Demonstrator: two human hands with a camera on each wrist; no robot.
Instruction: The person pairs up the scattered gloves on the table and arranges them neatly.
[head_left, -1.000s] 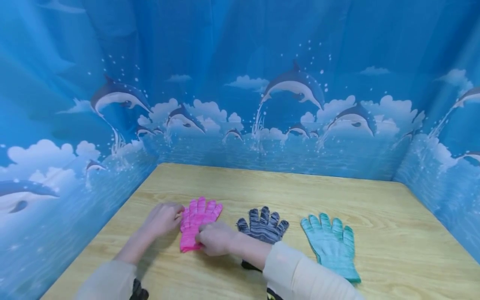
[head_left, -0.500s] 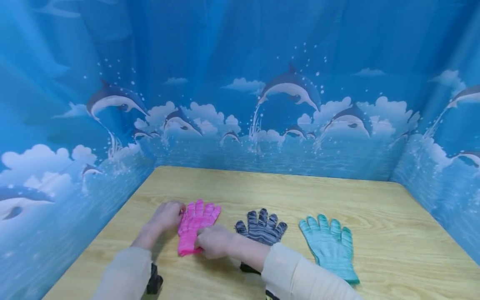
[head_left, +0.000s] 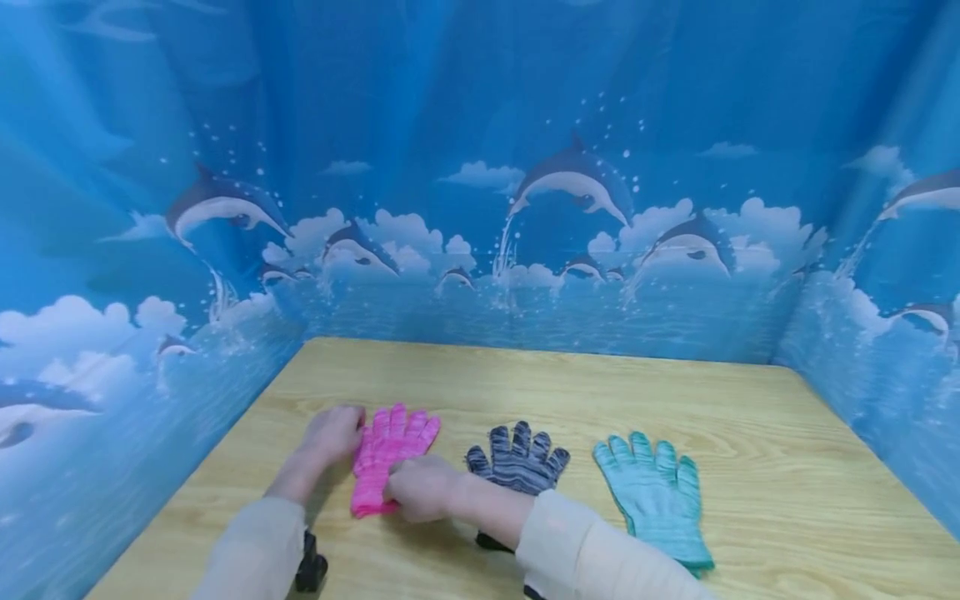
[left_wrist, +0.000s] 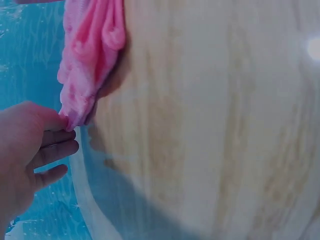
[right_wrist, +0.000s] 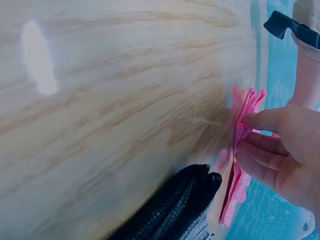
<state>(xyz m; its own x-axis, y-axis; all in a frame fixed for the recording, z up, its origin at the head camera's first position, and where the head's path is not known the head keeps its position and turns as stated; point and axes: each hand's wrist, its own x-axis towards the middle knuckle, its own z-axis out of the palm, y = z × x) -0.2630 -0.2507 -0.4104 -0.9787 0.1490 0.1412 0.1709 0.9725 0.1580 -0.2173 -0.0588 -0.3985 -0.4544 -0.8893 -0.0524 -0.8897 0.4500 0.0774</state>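
Observation:
A pink knit glove (head_left: 391, 451) lies on the table at the left, fingers away from me. My left hand (head_left: 332, 434) is at its left side in the head view. In the left wrist view, that hand's thumb and index finger pinch a tip of the glove (left_wrist: 82, 75). At the cuff's right side, my right hand (head_left: 424, 488) pinches the edge, with thumb and fingertips meeting on the pink knit (right_wrist: 240, 165) in the right wrist view. A grey-and-black striped glove (head_left: 519, 458), partly hidden by my right forearm, lies in the middle. To its right is a teal glove (head_left: 654, 497).
The wood-grain table (head_left: 780, 467) extends behind and right of the gloves. A blue dolphin-print curtain (head_left: 480, 308) encloses the back and both sides. The striped glove's dark cuff (right_wrist: 175, 200) is close to my right hand.
My left forearm has shifted right and slightly forward. Both hands stay at the pink glove, which lies nearly where it was. The head view has turned slightly.

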